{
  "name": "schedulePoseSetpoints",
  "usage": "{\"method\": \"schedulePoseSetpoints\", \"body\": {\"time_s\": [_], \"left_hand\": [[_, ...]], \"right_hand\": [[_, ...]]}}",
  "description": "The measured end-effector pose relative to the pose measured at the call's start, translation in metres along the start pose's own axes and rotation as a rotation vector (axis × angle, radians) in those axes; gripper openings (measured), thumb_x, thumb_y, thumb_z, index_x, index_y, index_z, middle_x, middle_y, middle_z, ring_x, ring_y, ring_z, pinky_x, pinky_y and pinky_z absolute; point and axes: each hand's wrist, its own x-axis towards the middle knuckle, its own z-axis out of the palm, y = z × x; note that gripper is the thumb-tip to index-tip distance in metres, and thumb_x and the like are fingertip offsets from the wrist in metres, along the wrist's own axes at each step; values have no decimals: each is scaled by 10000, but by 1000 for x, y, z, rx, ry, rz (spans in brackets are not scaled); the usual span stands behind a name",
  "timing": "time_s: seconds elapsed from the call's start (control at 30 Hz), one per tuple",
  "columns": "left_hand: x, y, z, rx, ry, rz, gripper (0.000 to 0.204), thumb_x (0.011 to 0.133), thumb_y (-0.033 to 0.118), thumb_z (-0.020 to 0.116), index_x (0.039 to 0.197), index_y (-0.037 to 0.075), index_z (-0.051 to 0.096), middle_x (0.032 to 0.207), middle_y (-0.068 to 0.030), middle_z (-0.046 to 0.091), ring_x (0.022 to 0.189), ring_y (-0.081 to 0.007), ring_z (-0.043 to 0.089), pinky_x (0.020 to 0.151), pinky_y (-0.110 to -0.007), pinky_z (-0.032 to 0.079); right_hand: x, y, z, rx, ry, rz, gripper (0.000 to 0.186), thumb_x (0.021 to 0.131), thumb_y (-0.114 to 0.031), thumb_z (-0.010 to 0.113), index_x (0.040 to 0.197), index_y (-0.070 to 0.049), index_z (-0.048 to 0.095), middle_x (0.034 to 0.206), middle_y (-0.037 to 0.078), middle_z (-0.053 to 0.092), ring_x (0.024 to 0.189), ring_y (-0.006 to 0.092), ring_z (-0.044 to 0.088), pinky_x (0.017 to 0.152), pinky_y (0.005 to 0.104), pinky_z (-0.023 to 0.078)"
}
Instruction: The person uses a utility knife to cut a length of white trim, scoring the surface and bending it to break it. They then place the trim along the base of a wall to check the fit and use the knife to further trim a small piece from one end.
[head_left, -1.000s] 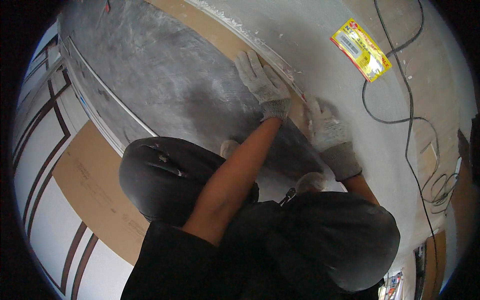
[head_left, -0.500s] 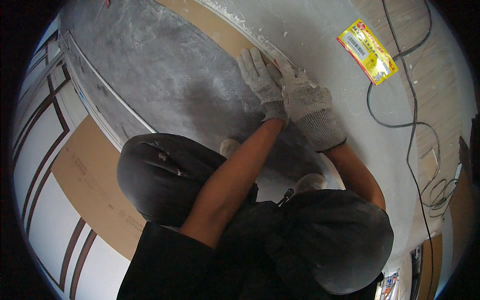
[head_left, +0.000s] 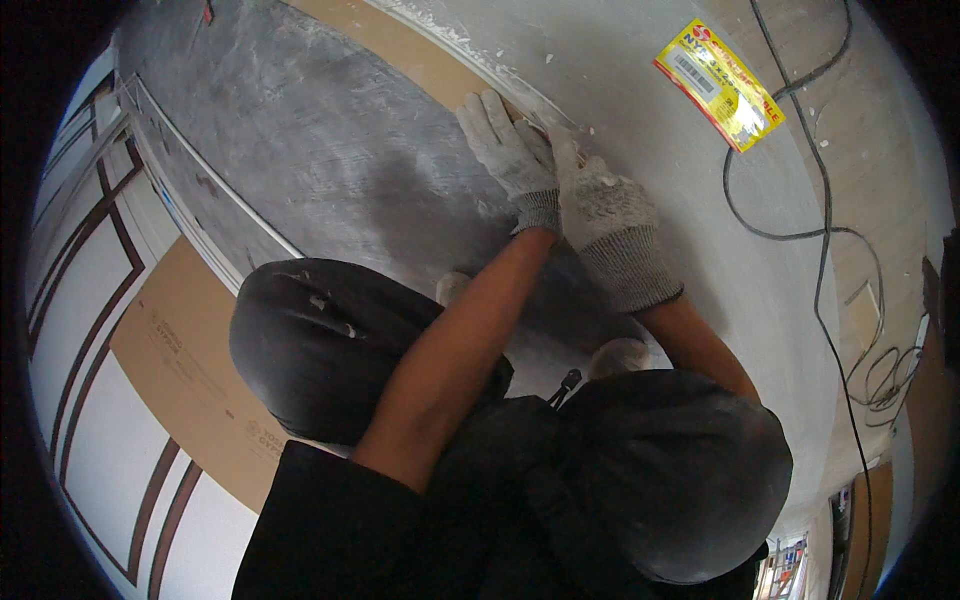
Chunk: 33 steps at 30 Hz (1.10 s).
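Note:
My left hand (head_left: 508, 155), in a dusty grey knit glove, lies flat with fingers stretched over the edge of a long brown board strip (head_left: 400, 45). Right beside it, my right hand (head_left: 608, 215) wears a matching glove, its fingers curled in near the left thumb. Whatever it grips, if anything, is hidden behind the fingers. White crumbly debris (head_left: 450, 38) runs along the strip's right edge, next to a pale grey dusty sheet (head_left: 640, 110). Left of the strip spreads a dark grey, dust-streaked surface (head_left: 300, 130).
A yellow packet (head_left: 720, 85) with a barcode lies at the upper right. Dark cable (head_left: 826, 200) snakes past it, with loops (head_left: 885, 385) further down. At left are a brown board (head_left: 195, 360), a thin white rod (head_left: 215, 175) and white panels with dark stripes (head_left: 110, 470).
Both hands have shifted slightly left and up in the picture, and the whole view has moved a little. The right hand's fingers show more clearly; the left stays flat on the strip.

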Motion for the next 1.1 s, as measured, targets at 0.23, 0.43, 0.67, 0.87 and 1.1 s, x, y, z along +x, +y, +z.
{"method": "schedulePoseSetpoints", "body": {"time_s": [0.23,0.43,0.67,0.87,1.1], "left_hand": [[4,20,-15,-30,-17,13,535,1112,270,429,1558,-26,446,1591,-343,395,1509,-549,324,1261,-616,257],[0,20,-15,-54,-28,47,538,1119,247,406,1558,-64,419,1611,-375,352,1514,-566,298,1274,-610,214],[-1,20,-20,-42,-67,13,543,1117,239,404,1559,-77,411,1626,-373,334,1531,-563,271,1285,-598,189],[-3,20,-14,-73,-42,37,540,1116,242,399,1557,-69,423,1629,-358,342,1540,-551,259,1289,-592,184],[-3,16,-12,-68,5,59,548,1107,255,401,1549,-68,435,1616,-358,361,1520,-552,299,1279,-597,215]], "right_hand": [[-26,22,4,5,-82,21,739,1006,-229,624,1667,-148,304,1101,235,719,942,406,762,812,537,610],[-49,31,6,-26,-174,86,759,1008,-222,616,1686,-174,277,1169,230,702,957,411,763,830,537,616],[-75,40,14,-18,-160,101,796,987,-218,643,1687,-196,264,1228,237,690,974,404,770,817,531,627],[-107,62,23,-7,-143,129,800,969,-201,642,1682,-203,280,1147,238,707,943,386,777,765,537,629],[-117,67,31,-16,-66,88,806,960,-169,631,1685,-198,281,1155,250,708,925,398,779,756,537,632]]}}
